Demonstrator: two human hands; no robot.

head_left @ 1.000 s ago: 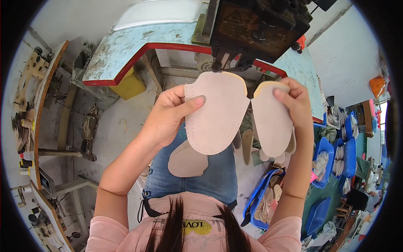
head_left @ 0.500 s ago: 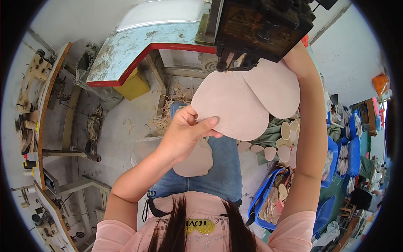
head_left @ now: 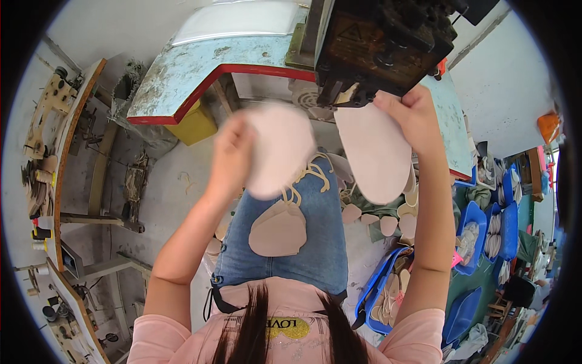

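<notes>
My left hand is closed on the edge of a pale beige, rounded flat piece, smeared by motion, left of the machine. Beside the underside of the dark machine head, my right hand pinches the upper edge of a pale insole that hangs down with its rounded end towards me. The insole's top end lies close under the machine head, and I cannot tell whether they touch. A small stack of beige flat pieces rests on my lap, with pale strips above it.
A worn light-blue tabletop with a red edge stands in front. Below it is a yellow bin. At right a blue basket holds many insoles, with more blue baskets beyond. Sewing machines line the left side.
The two pale pieces, overlapping under the machine head before, are now apart. My left hand has moved left with one; my right hand has come into view holding the other.
</notes>
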